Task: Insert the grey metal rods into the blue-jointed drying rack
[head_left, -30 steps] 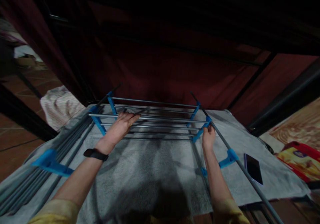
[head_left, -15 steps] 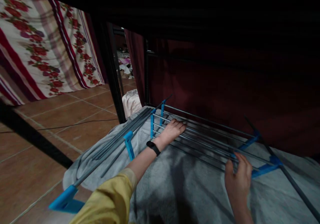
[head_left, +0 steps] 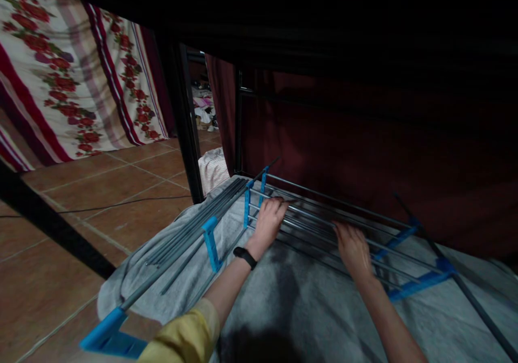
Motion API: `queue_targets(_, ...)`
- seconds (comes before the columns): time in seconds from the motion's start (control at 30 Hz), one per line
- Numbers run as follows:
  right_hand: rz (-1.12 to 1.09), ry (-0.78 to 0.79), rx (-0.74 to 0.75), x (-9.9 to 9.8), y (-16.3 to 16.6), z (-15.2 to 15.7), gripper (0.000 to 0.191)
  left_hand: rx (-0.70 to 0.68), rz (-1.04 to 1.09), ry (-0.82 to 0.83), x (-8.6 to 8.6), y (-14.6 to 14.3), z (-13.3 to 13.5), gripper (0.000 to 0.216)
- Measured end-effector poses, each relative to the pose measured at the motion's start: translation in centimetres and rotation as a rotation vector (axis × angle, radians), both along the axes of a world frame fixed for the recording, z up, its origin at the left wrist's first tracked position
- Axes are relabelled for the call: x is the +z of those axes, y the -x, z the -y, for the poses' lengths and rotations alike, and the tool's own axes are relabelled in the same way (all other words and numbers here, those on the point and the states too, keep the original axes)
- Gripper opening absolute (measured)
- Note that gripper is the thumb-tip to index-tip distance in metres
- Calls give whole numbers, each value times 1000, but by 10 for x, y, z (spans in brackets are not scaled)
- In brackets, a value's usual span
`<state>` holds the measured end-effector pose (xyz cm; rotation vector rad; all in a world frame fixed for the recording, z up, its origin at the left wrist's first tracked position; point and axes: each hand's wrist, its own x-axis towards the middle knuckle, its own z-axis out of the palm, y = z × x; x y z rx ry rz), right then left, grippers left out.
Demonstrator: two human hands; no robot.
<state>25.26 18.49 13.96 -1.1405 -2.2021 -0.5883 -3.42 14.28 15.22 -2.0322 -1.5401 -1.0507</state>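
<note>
A rack of thin grey metal rods [head_left: 311, 213] with blue plastic end pieces lies across the grey blanket. My left hand [head_left: 270, 220], with a black band on its wrist, is curled over the rods near the far-left blue end piece [head_left: 246, 206]. Farther right, my right hand [head_left: 353, 247] has its fingers bent down over the same rods, its fingertips partly hidden. A blue end piece [head_left: 421, 285] joins the rods to a dark side pole [head_left: 477, 303] on the right. At the left, a longer pole carries another blue bracket [head_left: 210, 244] and a blue foot [head_left: 111, 336].
Several loose grey tubes [head_left: 198, 220] lie bundled on the blanket [head_left: 259, 309] at left. Black bed-frame posts [head_left: 184, 120] stand at the left, with a dark bar low overhead. A dark red curtain [head_left: 343, 136] hangs behind. A cable [head_left: 125, 205] crosses the tiled floor [head_left: 73, 244].
My right hand has moved left along the rack, from near the right blue end piece to the middle of the rods. My left hand has shifted slightly left and down.
</note>
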Motion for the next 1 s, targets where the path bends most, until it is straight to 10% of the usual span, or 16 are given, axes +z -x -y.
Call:
queue_targets(0.27, 27, -6, 0, 1, 3, -4, 35, 318, 1083, -173, -23, 53, -25, 35)
queue_targets(1.0, 129, 6, 15, 4, 3, -11, 33, 402, 1050, 0, -19, 75, -48, 27)
